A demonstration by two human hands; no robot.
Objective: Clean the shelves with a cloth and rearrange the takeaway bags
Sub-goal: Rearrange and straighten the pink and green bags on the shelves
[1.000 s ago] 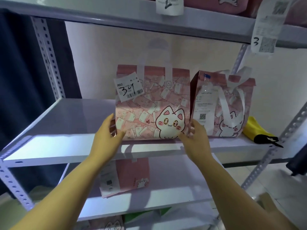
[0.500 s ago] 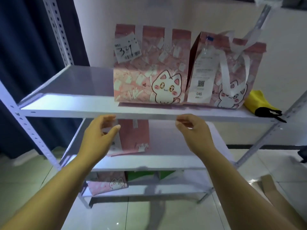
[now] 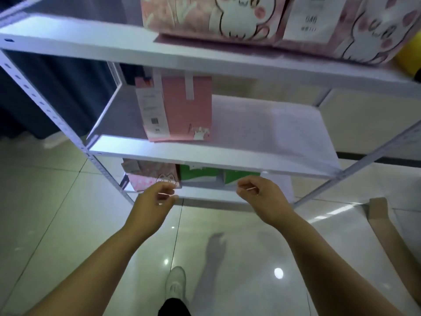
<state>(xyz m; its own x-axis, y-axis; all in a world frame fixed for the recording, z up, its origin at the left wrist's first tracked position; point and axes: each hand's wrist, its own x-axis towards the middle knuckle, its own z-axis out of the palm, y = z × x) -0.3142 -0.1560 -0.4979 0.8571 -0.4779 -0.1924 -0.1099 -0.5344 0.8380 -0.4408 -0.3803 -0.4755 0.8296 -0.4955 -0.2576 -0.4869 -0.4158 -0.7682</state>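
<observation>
- Left hand (image 3: 155, 199): fingers (image 3: 167, 192) loosely curled, empty, just in front of the low pink bag (image 3: 149, 179) on the bottom shelf (image 3: 205, 195).
- Upright pink bag (image 3: 184, 108) on the middle shelf (image 3: 250, 161) stands above, nearer the left hand.
- Right hand (image 3: 262, 195): fingers loosely curled, empty.

The white sheet-metal shelf boards (image 3: 262, 124) are finished in smooth paint with a faint sheen. The perforated grey metal angle uprights (image 3: 45, 106) are coated alike. A smooth, slightly glossy face is shown by the pink cat-printed takeaway bags (image 3: 182, 17); one carries a matt white paper label (image 3: 151, 110). The pale floor tiles (image 3: 68, 224) are polished to a mirror gloss. The brown cardboard strip (image 3: 382, 224) is matt.
</observation>
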